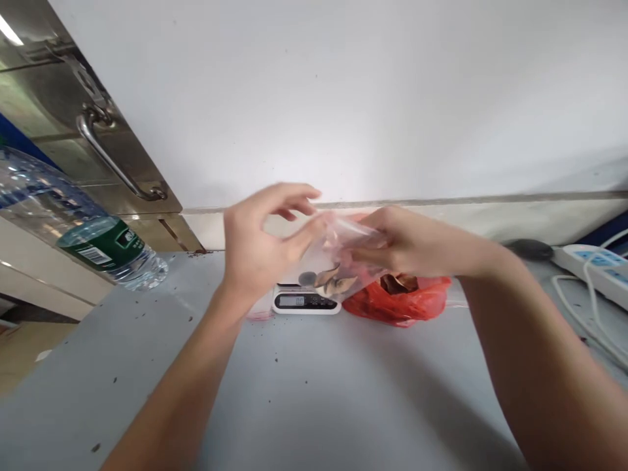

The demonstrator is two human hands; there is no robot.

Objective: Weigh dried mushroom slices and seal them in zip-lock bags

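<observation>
A clear plastic bag (pixel 343 252) hangs tilted above a small white kitchen scale (pixel 307 302), whose display reads 0.0. Brown-edged dried slices (pixel 336 282) and a dark round piece (pixel 307 279) show through the film. My right hand (pixel 392 242) is closed on the bag's upper right side; some of its fingertips are behind the film. My left hand (pixel 267 229) is at the bag's left, fingers apart and curved, its thumb tip against the bag's top edge. Just behind and below my right hand sits a red plastic bag (pixel 405 304) with brown dried pieces in it.
A large water bottle (pixel 105 239) with a green label is at the left, near a metal door handle (pixel 118 160). A white power strip (pixel 596 265) with cables lies at the right. Dark crumbs dot the grey table (pixel 294 418); a white wall (pixel 343 98) rises behind.
</observation>
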